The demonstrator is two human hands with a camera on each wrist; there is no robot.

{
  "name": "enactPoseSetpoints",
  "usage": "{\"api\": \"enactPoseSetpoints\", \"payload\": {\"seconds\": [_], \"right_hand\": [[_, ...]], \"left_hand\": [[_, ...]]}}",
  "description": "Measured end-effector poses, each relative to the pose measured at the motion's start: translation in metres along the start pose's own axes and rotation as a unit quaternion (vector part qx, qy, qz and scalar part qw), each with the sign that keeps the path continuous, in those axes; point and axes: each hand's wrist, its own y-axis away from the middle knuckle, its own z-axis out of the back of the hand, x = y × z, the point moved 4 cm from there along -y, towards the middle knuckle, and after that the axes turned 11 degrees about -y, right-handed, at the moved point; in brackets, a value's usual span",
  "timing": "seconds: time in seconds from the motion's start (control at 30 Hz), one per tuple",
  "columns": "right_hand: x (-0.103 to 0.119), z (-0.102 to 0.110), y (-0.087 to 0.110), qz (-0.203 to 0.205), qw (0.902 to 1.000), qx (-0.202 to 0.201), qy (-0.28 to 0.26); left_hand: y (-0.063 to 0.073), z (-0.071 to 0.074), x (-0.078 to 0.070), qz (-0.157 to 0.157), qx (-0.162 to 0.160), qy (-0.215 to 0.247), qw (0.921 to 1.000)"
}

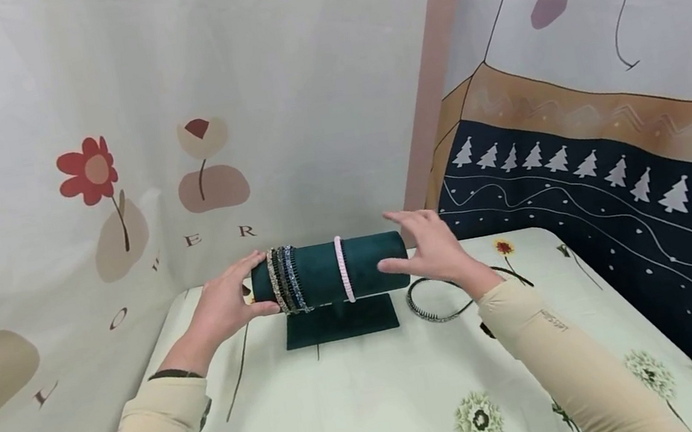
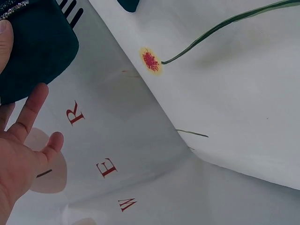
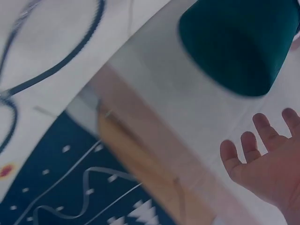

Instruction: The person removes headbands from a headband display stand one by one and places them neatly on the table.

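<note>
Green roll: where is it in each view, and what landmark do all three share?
Head: green roll just below centre.
Left wrist: green roll, upper left corner.
Right wrist: green roll, upper right.
Shared landmark: tablecloth, lower middle in head, right in left wrist, upper left in right wrist.

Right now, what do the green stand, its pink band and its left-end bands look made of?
Green stand: matte, probably velvet or similar fabric; soft shading, no sharp glare.
Pink band: ribbed, low-gloss; fabric or plastic, can't tell.
Left-end bands: glittery speckles, perhaps beads; dark teeth suggest plastic.
</note>
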Motion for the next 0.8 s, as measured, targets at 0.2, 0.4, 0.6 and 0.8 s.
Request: {"api": "enactPoseSetpoints", "payload": {"seconds": [0.2, 0.4, 0.6, 0.8], "right_hand": [[0.034, -0.033, -0.015, 0.063, 0.9915, 0.035, 0.108], [0.050, -0.050, -0.023, 0.076, 0.9833, 0.056, 0.156], [0.050, -0.056, -0.027, 0.066, 0.9801, 0.061, 0.177], [0.049, -0.058, -0.027, 0.054, 0.9803, 0.066, 0.178]], "left_hand": [[0.000, 0.000, -0.001, 0.002, -0.003, -0.002, 1.0000], [-0.001, -0.001, -0.002, 0.003, -0.003, 0.000, 1.0000], [-0.002, -0.002, -0.002, -0.001, -0.003, -0.001, 1.0000], [0.000, -0.001, -0.001, -0.001, -0.006, -0.001, 1.0000]]}}
